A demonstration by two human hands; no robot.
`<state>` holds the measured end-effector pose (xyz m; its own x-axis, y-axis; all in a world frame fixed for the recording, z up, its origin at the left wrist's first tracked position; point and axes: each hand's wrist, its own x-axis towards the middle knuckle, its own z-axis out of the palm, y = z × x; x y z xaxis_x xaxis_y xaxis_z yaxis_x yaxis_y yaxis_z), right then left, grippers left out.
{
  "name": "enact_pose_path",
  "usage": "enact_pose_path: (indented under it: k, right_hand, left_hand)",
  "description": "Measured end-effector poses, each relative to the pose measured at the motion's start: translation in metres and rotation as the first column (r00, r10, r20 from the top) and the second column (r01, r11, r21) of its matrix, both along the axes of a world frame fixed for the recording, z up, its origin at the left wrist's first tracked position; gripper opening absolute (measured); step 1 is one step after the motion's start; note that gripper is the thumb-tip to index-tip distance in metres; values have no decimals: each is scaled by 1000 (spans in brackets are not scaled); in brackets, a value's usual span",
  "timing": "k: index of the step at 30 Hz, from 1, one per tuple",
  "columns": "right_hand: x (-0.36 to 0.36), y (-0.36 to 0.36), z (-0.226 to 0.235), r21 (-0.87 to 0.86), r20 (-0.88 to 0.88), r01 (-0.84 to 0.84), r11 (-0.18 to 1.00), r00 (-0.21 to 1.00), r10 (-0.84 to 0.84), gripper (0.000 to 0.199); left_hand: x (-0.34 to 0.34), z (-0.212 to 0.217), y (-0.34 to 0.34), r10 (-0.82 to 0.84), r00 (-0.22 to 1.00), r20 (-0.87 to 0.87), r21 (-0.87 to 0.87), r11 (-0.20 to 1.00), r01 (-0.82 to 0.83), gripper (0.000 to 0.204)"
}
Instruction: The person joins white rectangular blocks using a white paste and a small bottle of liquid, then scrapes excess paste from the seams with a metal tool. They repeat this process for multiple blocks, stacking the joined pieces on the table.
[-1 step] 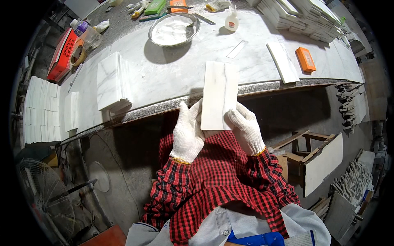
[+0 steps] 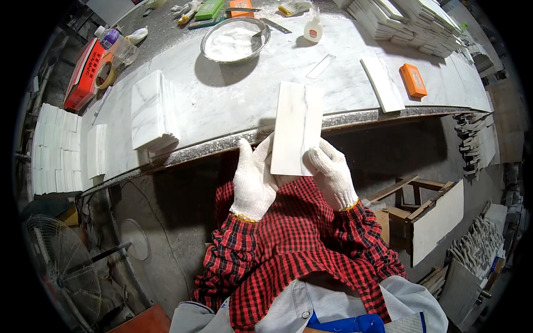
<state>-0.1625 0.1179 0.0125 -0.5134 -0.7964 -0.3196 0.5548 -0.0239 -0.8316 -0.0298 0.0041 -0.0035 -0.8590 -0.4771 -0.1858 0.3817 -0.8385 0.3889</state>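
A white rectangular marble tile (image 2: pixel 296 127) with grey veins is held up in front of me, just off the workbench's near edge. My right hand (image 2: pixel 335 176), in a white knit glove, grips its lower right edge, thumb on the face and fingers behind. My left hand (image 2: pixel 254 186), gloved the same way, supports the tile at its lower left. Its thumb stands up away from the tile, while the other fingers reach behind and are partly hidden. On the bench beyond lie a thin clear strip (image 2: pixel 321 66) and a narrow marble piece (image 2: pixel 383 86).
A bowl of white powder (image 2: pixel 236 47) stands at the back, near a small squeeze bottle (image 2: pixel 313 28). Stacked tiles (image 2: pixel 151 111) stand left; more marble pieces (image 2: pixel 408 25) are piled back right. An orange box (image 2: pixel 413 81) lies right. A fan (image 2: pixel 64 272) stands lower left.
The tile has tilted very slightly, catching more light. My left thumb has shifted a little to the left, farther from the tile. My right hand looks the same.
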Motion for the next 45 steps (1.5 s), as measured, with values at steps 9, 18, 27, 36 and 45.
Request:
enact_pose_path:
  k: [9,18,27,36,45]
  right_hand:
    - [25,-13,-3,21,-81,89,996,993,-87,44]
    - [-21,7,7,-43,-767,446,894,558,-316,52]
    - [4,-35,53,133,-960,-145,981,-264,91,76]
    - [-37,-11,15,62,-944,86,994,-318,87,81]
    - [-112,16,1,-29,-934,459,888,-328,139,60]
  left_hand:
    - [-7,13,21,108,973,202,-226,972,-61,54]
    - [3,23,-5,101,949,298,-212,977,-37,44]
    - [0,32,5,173,922,345,-489,872,19,40]
    - [6,25,17,247,915,320,-625,780,8,44]
    - [1,11,-3,242,920,307,-696,717,44,42]
